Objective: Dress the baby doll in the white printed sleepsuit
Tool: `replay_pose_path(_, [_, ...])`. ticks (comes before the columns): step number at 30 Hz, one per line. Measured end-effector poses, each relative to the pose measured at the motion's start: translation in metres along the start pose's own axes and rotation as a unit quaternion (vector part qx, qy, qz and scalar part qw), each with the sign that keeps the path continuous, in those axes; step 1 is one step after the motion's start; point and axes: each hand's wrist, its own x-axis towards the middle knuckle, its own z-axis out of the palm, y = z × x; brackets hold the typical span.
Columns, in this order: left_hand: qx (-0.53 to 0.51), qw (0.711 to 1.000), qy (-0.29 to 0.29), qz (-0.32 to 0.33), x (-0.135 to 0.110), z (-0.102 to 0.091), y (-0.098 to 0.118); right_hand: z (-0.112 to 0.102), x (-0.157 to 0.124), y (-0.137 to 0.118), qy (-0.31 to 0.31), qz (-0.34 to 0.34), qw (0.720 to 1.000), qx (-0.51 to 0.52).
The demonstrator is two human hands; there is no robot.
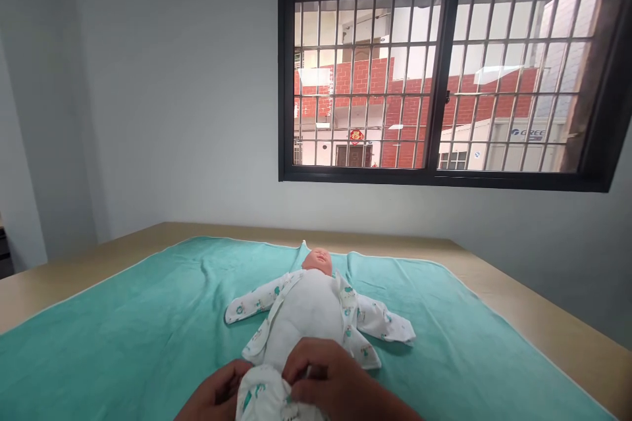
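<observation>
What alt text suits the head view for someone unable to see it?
The left hand and right hand hold printed white cloth at the lower end of a doll lying face up, jacket open, on a green blanket; a barred window is behind.

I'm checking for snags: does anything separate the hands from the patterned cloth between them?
Nothing visible does: the right hand touches the patterned cloth on one side, and the left hand, partly hidden, meets its other edge.
</observation>
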Motion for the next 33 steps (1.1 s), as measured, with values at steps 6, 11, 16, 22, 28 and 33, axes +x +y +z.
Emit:
replay_pose_path(6, [-0.128, 0.990, 0.003, -0.052, 0.000, 0.011, 0.016, -0.028, -0.007, -0.001, -0.036, 0.120, 0.991, -0.040])
replay_pose_path(11, [-0.131, 0.990, 0.019, -0.037, 0.012, 0.024, 0.020, -0.032, -0.014, -0.002, -0.152, 0.172, 0.969, -0.091])
replay_pose_path(16, [0.058, 0.991, 0.119, 0.034, 0.032, 0.025, 0.025, -0.031, -0.013, -0.001, -0.207, 0.149, 0.958, -0.130])
replay_pose_path(22, [0.285, 0.942, 0.076, 0.163, 0.041, 0.022, 0.014, -0.052, -0.008, 0.012, -0.196, 0.142, 0.968, 0.064])
replay_pose_path(28, [0.209, 0.972, 0.053, 0.098, 0.041, 0.015, 0.002, -0.063, -0.009, 0.023, -0.184, 0.209, 0.954, 0.109])
replay_pose_path(33, [0.088, 0.993, -0.029, 0.067, 0.046, 0.002, -0.006, -0.086, -0.011, 0.022, -0.269, 0.187, 0.936, 0.129])
